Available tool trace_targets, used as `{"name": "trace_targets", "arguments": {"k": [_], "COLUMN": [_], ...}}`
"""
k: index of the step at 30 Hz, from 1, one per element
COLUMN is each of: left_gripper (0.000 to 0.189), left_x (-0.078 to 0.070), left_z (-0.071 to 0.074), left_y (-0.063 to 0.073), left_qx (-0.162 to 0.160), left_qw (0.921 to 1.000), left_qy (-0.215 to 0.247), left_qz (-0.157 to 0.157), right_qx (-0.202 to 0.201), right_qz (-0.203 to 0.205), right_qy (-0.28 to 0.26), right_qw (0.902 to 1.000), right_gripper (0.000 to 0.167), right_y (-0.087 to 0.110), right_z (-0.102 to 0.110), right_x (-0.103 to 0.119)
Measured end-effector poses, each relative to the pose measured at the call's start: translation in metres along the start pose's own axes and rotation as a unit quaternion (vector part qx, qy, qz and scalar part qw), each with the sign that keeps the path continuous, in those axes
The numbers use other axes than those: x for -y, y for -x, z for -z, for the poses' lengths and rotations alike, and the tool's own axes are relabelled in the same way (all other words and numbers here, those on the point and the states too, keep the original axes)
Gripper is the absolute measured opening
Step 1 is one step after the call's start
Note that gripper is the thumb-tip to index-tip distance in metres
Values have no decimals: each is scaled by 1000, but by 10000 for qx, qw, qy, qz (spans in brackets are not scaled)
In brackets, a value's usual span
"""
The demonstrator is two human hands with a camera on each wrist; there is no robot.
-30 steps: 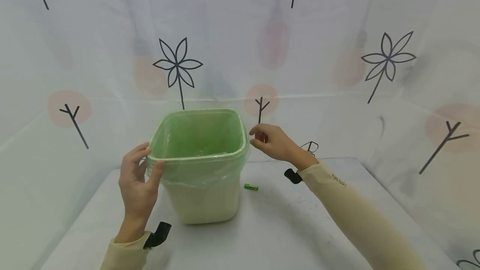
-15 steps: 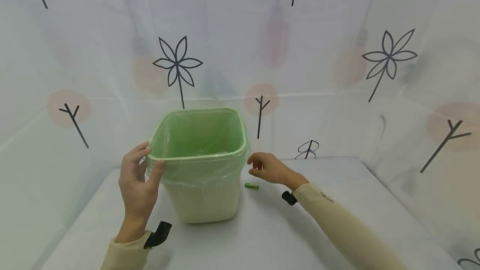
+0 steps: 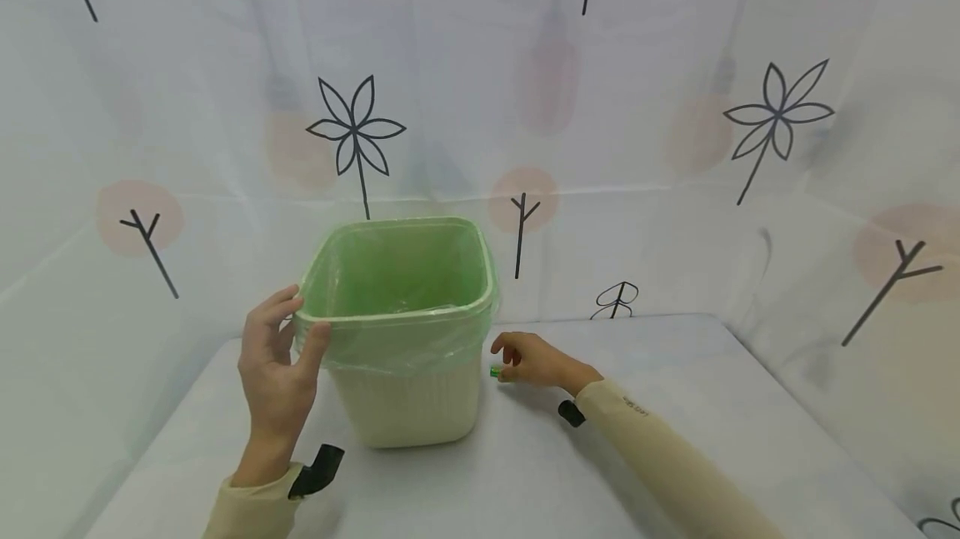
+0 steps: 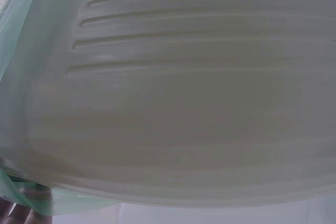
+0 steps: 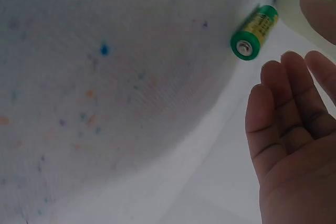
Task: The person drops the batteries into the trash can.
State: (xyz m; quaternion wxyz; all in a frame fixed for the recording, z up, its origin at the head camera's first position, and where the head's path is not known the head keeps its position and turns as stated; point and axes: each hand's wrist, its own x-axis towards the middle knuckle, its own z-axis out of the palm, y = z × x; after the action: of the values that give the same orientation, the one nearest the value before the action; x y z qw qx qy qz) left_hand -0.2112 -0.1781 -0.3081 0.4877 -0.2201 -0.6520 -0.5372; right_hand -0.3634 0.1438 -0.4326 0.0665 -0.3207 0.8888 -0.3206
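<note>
A pale trash can point(image 3: 408, 410) stands upright on the table, lined with a thin green trash bag point(image 3: 412, 347) folded down over its rim. My left hand point(image 3: 276, 360) holds the can's near left corner at the rim, thumb on the front and fingers along the side. A green and yellow battery point(image 5: 255, 32) lies on the table right of the can, partly hidden by my hand in the head view. My right hand point(image 3: 538, 360) is over it, thumb and fingers parted, with a gap to the battery in the right wrist view.
The white table point(image 3: 637, 456) runs back to a hanging white sheet point(image 3: 652, 64) printed with flowers and twigs. Small coloured specks dot the surface in the right wrist view. A black wrist camera point(image 3: 318, 471) sits on the left sleeve.
My right hand has dropped from beside the can's rim down to the battery near the table. The left hand, the can and the battery have stayed in place.
</note>
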Motion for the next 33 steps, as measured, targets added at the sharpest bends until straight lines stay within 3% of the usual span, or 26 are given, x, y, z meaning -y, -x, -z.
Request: {"name": "trace_targets", "arguments": {"k": [15,24,33], "left_gripper": [34,34,34], "left_x": [-1,-1,-1], "left_z": [0,1,1], "left_y": [1,1,1], "left_qx": [38,38,8], "left_qw": [9998,9999,10000], "left_qy": [-187,-148,-74], "left_qz": [20,25,42], "right_qx": [252,513,808], "right_qz": [-68,-522,-629], "right_qy": [267,477,314], "right_qw": [9993,9962,9942], "right_gripper": [25,24,21], "right_y": [2,10,7], "right_z": [-6,0,0], "right_x": [-5,-9,-4]}}
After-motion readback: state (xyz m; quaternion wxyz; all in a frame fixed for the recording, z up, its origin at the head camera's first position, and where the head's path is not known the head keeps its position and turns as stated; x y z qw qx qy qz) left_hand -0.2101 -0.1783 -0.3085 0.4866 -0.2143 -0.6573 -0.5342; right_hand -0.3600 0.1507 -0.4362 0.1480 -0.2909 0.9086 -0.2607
